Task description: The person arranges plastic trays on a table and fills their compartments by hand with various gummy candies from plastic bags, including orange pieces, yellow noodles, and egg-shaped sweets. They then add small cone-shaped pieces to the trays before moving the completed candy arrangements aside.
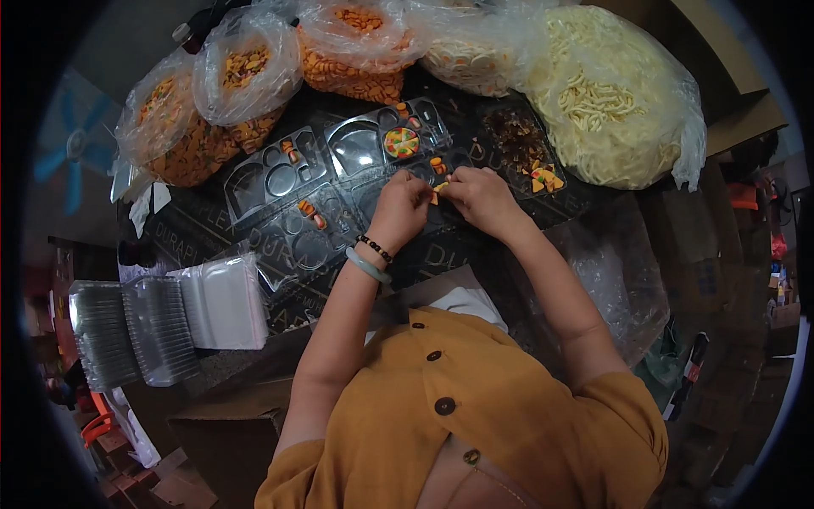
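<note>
L hand (402,206) & R hand (482,200): fingertips pinched tight on small yellow-orange pc (438,192) btwn them. Clear tray (356,142) just beyond grip, to L. Blk tabletop (428,276) under grip lettered "DURAPLEX", partly covered.

Bulging plastic bags (356,75) wall off the tabletop's (441,256) far side; the left fingers (419,190) could pass leftward above low blister trays (349,157).

A small piece (436,196) is held by the left hand (402,205) and right hand (483,200) over trays (356,151), backed by filled bags (615,153).
</note>
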